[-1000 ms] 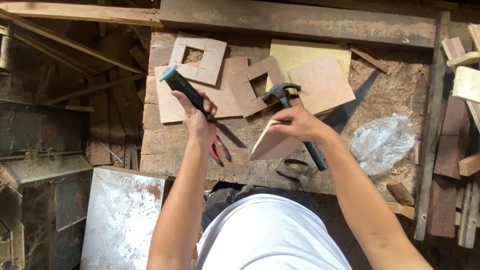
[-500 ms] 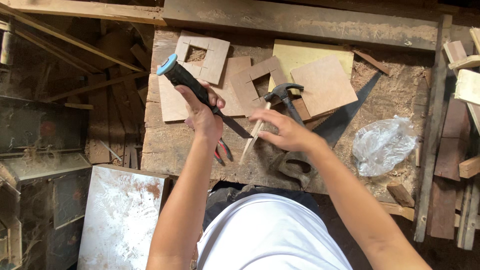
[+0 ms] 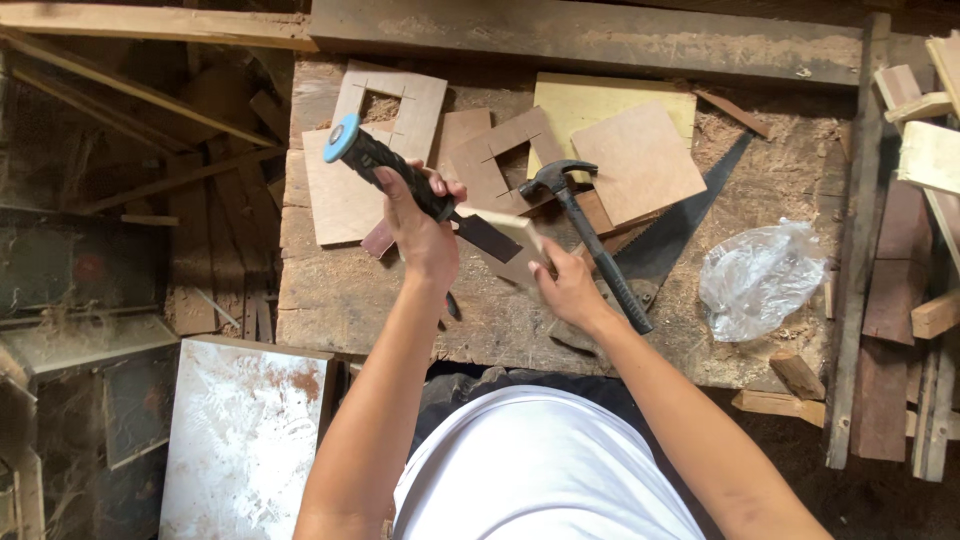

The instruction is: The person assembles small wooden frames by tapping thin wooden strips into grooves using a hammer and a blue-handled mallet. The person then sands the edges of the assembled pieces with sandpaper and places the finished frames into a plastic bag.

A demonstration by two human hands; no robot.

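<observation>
Change: since half a second ago my left hand has tipped the rasp flatter, and my right hand has turned the small wood piece up to meet its blade.
Left side: a pale dusty panel leans below the bench edge, with loose slats and offcuts on the dark floor beyond it.
Left hand: closed around the black ribbed grip of the rasp, its blue end cap pointing up and away; the dark blade runs down to the right and touches the wood piece.
Wood piece: thin, pale and held above the workbench between my two hands. I judge it light, stiff and apt to split, best pinched by its edges clear of the blade.
Right hand: fingers pinched on the lower edge of the wood piece.
Bench clutter: plywood squares with square cut-outs lie behind my hands; a claw hammer rests just beside my right hand, over a handsaw.
In the way: the hammer handle crowds my right wrist.
Right side: a crumpled clear plastic bag sits on the sawdust, with stacked timber strips past the bench edge.
</observation>
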